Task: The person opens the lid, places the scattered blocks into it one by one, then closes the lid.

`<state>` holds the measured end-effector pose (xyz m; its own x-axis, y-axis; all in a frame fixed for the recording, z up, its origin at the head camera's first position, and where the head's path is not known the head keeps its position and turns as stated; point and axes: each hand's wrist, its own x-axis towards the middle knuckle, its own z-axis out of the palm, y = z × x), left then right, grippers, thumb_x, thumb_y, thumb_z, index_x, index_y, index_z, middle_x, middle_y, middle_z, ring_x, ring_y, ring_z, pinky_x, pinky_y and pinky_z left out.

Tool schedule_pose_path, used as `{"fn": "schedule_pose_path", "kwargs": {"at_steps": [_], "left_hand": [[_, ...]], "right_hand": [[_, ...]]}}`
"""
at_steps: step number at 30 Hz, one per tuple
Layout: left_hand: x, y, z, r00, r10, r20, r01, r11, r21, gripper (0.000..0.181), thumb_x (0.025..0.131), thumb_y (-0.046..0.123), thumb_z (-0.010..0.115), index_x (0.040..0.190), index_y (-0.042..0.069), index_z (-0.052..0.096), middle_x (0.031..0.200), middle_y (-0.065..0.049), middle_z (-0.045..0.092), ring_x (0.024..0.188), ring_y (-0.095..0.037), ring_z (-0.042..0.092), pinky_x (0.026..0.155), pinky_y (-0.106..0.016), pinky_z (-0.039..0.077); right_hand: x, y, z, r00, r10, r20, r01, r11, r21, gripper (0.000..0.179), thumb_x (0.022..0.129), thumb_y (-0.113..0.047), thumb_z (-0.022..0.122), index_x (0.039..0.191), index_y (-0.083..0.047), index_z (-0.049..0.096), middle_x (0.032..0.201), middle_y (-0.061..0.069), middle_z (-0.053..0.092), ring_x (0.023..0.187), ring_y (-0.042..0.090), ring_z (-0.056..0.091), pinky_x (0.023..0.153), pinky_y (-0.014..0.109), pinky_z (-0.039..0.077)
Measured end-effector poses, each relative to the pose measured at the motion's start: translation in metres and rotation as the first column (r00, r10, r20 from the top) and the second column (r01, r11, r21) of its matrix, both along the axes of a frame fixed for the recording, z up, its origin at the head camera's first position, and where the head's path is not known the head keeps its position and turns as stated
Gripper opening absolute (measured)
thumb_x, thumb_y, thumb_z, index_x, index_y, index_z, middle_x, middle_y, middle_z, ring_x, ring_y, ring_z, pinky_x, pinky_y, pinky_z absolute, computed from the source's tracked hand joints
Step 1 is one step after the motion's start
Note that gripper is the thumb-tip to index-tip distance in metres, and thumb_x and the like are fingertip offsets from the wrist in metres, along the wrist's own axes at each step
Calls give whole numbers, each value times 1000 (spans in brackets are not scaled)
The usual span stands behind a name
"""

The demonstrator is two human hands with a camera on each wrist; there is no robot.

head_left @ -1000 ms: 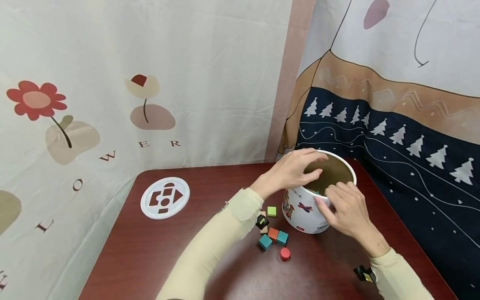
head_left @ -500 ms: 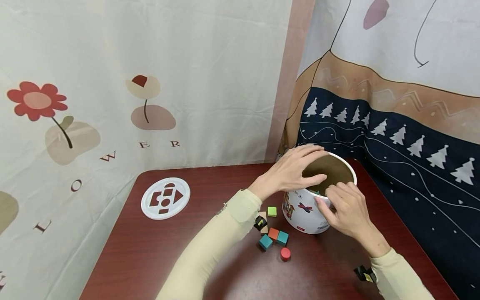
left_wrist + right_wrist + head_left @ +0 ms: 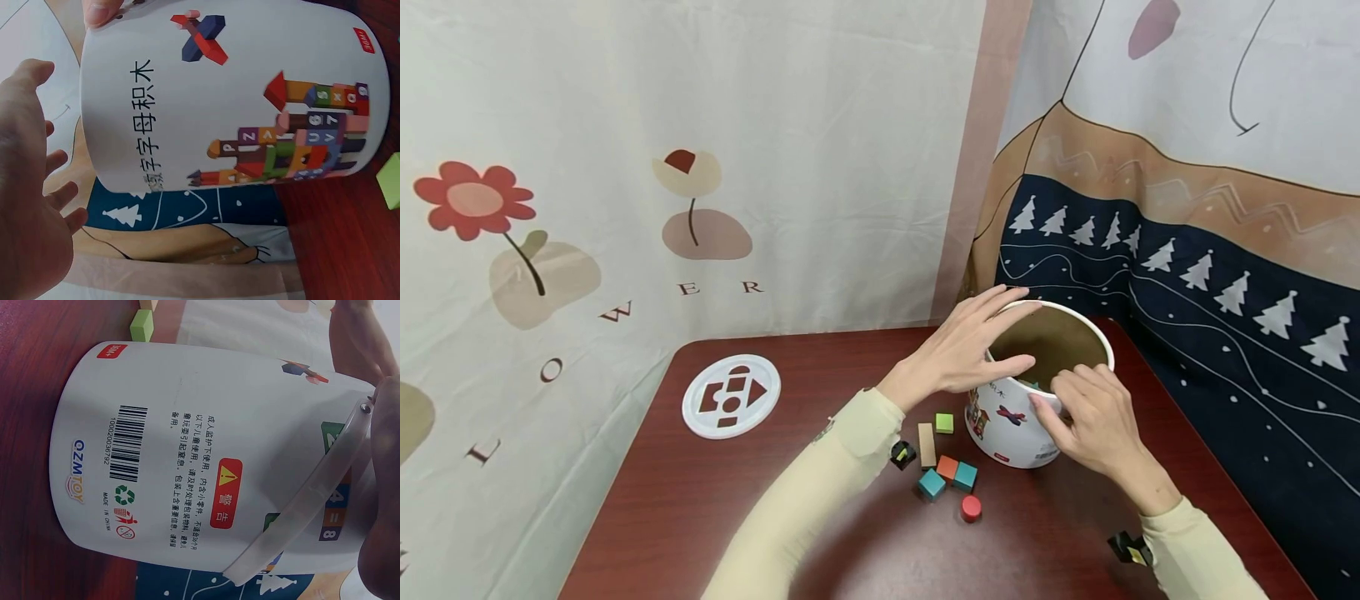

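Note:
A white toy-block bucket (image 3: 1011,429) with printed pictures stands at the right of the table, its top uncovered. My right hand (image 3: 1097,417) grips the near right part of its rim, fingers curled over the edge and thumb outside. Over the left side of the opening, my left hand (image 3: 958,350) is spread with nothing in it; in the left wrist view its fingers (image 3: 59,199) stand apart from the bucket wall. A white plastic handle (image 3: 300,494) hangs down the bucket's side in the right wrist view. A bit of teal shows inside, the rest mostly hidden.
Left of the bucket lie a green block (image 3: 944,423), a tan plank (image 3: 927,446), an orange block (image 3: 947,467), two teal blocks (image 3: 932,484) and a red cylinder (image 3: 971,508). A white lid (image 3: 731,397) with shaped holes lies at the far left.
My left hand has drawn back leftward from over the bucket's opening, its fingers straightening. The tan plank shows more fully now. My right hand keeps its grip on the rim.

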<state>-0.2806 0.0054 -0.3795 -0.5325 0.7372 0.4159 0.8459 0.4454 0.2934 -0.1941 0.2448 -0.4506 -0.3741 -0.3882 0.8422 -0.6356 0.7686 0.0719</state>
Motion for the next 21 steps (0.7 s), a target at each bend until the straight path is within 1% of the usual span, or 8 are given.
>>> {"fn": "schedule_pose_path", "kwargs": {"at_steps": [5,9,17,21], "left_hand": [[7,-17,-6,1000,20,-20,-21,1000,-4,74,107,50,72,171,21,49,182,-6,42,174,-34,32,139,-58,33],[13,-32,-11,999,39,-33,-40,999,-15,74,106,50,73,171,23,49,181,-6,44,173,-33,33,139,-57,34],[27,-63,-29,997,72,-2,-72,997,-10,74,107,49,74,171,23,49,180,-4,45,173,-32,33,138,-59,34],[33,-77,-38,996,89,-11,-89,996,-3,74,106,48,75,171,23,49,180,-4,45,172,-33,35,137,-61,35]], "right_hand": [[0,1,-1,1000,-4,9,4,1000,1,56,114,-48,53,71,-13,50,65,0,46,64,18,43,64,38,31],[0,1,-1,1000,-6,15,6,1000,-3,56,114,-48,53,70,-13,50,65,0,46,64,18,43,65,37,31],[1,1,-2,1000,-10,21,10,1000,-10,56,113,-49,53,69,-14,48,64,-2,43,64,17,41,65,37,30],[0,0,0,1000,-5,18,5,1000,-13,56,113,-48,54,69,-14,48,64,-1,43,65,17,41,65,37,31]]}}
